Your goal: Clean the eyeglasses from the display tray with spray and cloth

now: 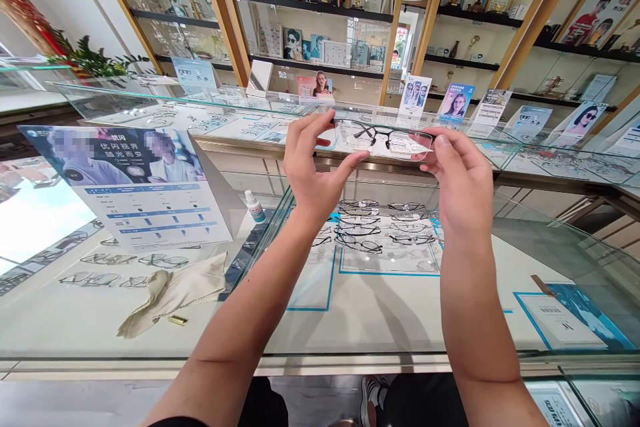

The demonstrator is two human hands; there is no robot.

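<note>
A pair of half-rim eyeglasses [386, 140] with a dark top bar and clear lenses is held up level at arm's length above the glass counter. My right hand [463, 170] pinches its right end between thumb and fingers. At the left end, my left hand [320, 163] curves around the lens, index fingertip at the upper corner and thumb by the lower rim. Below the hands, several eyeglasses [359, 230] lie in rows on a white, blue-edged display sheet [390, 267].
On the left stand a folded advertising sign [130, 187] and a small white bottle [254, 205]. A beige cloth [175, 293] lies there near more glasses [95, 278]. A second glass display case [240, 121] crosses behind, with cards [414, 95] on top. A blue-edged leaflet [560, 320] lies right.
</note>
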